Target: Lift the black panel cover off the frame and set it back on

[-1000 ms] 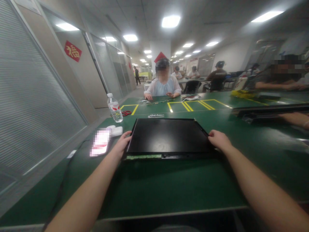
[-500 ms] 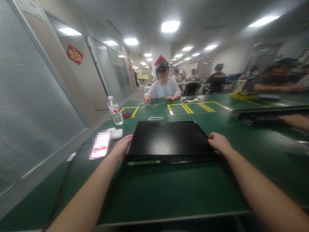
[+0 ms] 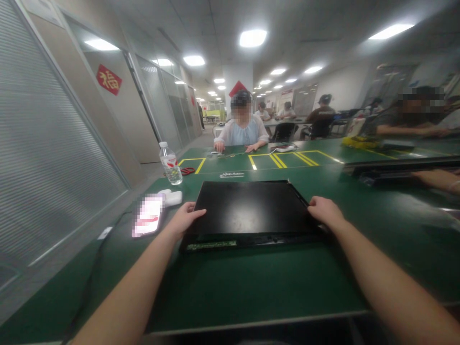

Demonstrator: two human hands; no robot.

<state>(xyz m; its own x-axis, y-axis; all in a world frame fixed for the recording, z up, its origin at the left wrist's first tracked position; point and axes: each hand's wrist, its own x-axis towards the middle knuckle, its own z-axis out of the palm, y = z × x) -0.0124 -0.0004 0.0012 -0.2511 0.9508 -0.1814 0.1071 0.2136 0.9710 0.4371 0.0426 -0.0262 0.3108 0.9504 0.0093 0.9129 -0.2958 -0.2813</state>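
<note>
A glossy black display panel (image 3: 244, 206) lies over a shallow black frame (image 3: 280, 239) on the green table. The near edge of the panel sits above the frame, where a green circuit-board strip (image 3: 212, 245) shows. My left hand (image 3: 185, 218) grips the panel's left edge, thumb laid on the top face and fingers hidden at the side. On the opposite side, my right hand (image 3: 323, 210) pinches the right edge between thumb and curled fingers.
To the left stand a water bottle (image 3: 170, 164), a lit phone (image 3: 148, 215), a white case (image 3: 173, 197) and a black cable (image 3: 94, 268). Red scissors (image 3: 187, 170) lie beyond. A co-worker (image 3: 241, 129) sits opposite; another person's hand (image 3: 434, 179) rests on a dark frame at right.
My left thumb has come onto the panel's top face. The panel's near edge sits slightly lower and closer to me. My right hand keeps its hold on the right edge.
</note>
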